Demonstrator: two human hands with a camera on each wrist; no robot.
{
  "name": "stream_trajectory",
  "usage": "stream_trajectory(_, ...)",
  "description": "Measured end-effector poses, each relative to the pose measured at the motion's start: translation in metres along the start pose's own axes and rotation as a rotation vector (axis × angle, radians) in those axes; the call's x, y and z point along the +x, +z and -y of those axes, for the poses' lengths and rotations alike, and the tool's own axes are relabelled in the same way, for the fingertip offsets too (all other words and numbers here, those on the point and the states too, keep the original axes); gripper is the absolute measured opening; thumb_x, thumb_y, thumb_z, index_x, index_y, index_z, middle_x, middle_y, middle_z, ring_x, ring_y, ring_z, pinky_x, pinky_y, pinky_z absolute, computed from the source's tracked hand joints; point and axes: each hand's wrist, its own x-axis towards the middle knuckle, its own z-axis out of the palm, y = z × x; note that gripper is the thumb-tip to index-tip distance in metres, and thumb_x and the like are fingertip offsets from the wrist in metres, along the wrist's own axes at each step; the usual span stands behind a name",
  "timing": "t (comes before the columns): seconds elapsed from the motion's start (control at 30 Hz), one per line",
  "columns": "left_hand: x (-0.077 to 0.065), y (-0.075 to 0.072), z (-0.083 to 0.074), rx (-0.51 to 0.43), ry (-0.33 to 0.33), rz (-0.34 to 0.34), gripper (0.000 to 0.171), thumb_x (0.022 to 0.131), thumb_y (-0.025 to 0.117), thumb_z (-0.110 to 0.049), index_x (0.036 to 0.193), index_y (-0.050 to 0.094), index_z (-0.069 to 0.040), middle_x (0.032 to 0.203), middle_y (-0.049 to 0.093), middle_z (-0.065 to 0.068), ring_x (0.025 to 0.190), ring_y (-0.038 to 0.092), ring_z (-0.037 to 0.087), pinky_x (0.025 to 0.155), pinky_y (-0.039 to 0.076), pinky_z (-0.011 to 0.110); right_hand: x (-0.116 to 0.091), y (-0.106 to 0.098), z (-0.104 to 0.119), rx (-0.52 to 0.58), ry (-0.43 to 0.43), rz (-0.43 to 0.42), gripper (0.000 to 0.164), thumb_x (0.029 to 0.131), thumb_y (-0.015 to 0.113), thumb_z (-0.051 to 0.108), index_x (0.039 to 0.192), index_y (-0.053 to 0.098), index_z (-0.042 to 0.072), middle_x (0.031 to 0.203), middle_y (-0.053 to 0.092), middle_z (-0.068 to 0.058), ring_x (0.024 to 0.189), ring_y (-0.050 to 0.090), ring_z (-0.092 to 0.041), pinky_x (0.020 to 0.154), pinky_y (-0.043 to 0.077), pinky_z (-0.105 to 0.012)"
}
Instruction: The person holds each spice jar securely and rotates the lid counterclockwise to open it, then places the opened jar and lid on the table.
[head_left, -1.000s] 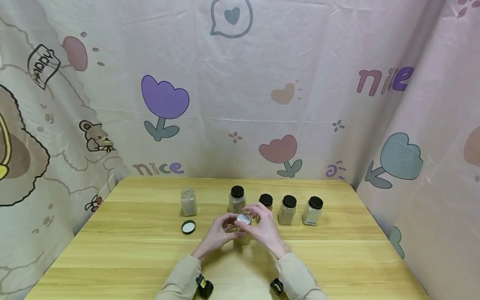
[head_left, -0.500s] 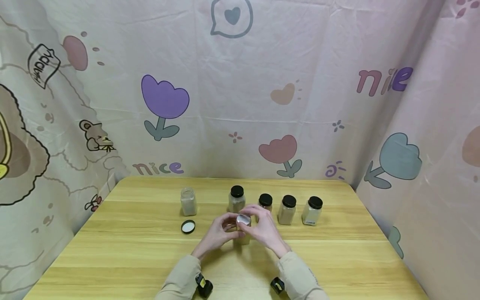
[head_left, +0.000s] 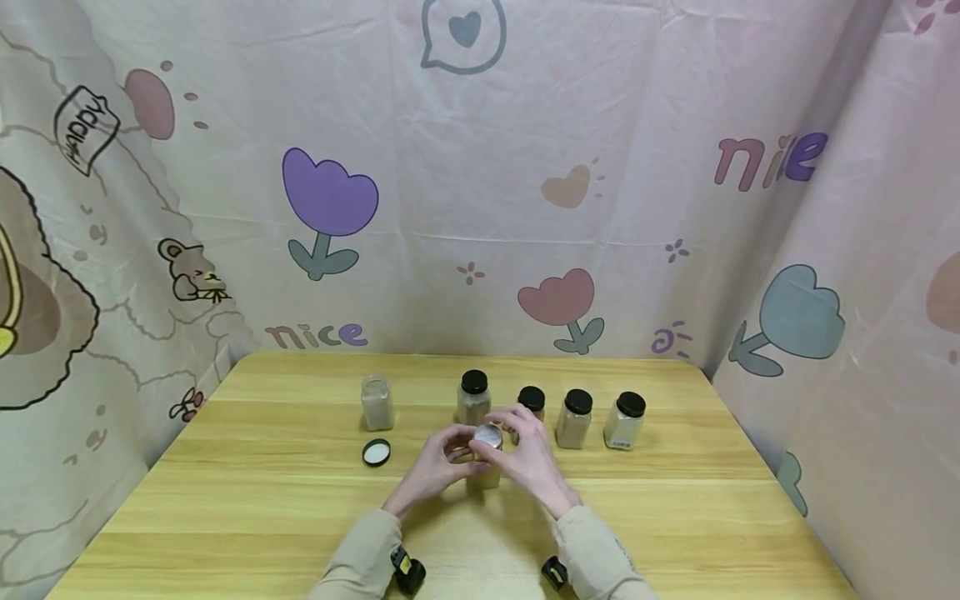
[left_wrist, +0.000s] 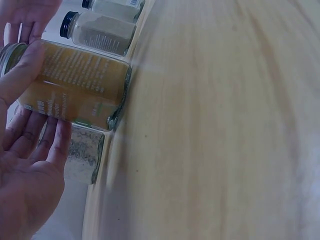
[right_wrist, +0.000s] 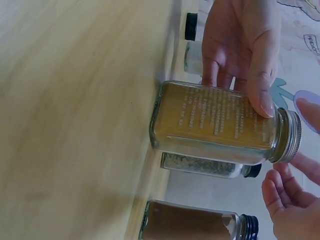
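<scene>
A square glass jar (head_left: pixel 483 477) of orange-brown powder stands upright on the table in front of the person, with a silver metal lid (head_left: pixel 487 436) on top. My left hand (head_left: pixel 437 468) grips the jar's body from the left, its thumb across the printed face in the right wrist view. From the other side my right hand (head_left: pixel 531 460) pinches the lid's rim between thumb and fingers. The wrist views show the powder (left_wrist: pixel 80 82) through the glass and the lid's ridged edge (right_wrist: pixel 291 136).
An uncapped jar (head_left: pixel 377 407) of pale contents stands back left, a black lid (head_left: pixel 377 453) lying upturned before it. Several black-capped jars, including one with pale contents (head_left: pixel 624 427), stand behind and to the right. A patterned curtain (head_left: pixel 450 167) surrounds the table (head_left: pixel 247 500).
The right hand's fingers have shifted slightly back and forth at the silver lid's rim. The left hand and the jar have stayed in place.
</scene>
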Motion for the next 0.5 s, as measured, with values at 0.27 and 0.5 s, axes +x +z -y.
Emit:
stream_trajectory(0.27,0.0003,-0.0001,0.0012,-0.005,0.019,0.008,0.052,0.086,0.078,-0.006,0.130,0.054,0.009,0.131,0.060,0.029,0.123,0.062,0.039,0.106,0.055,0.026,0.0022,-0.0011,0.0022,-0.029,0.003,0.013,0.025,0.075,0.088,0.013,0.097,0.077,0.007,0.100,0.072,-0.005,0.088,0.066,-0.018,0.076,0.061,-0.035)
stream_trajectory(0.5,-0.0002,-0.0004,0.0003,0.002,0.003,0.005,0.054,0.085,0.078,-0.006,0.131,0.054,0.009,0.131,0.059,0.029,0.124,0.061,0.041,0.108,0.054,0.032,0.0017,-0.0052,0.0047,-0.028,0.011,0.085,0.026,0.077,0.084,0.009,0.102,0.077,0.006,0.109,0.073,-0.007,0.100,0.068,-0.023,0.086,0.060,-0.039)
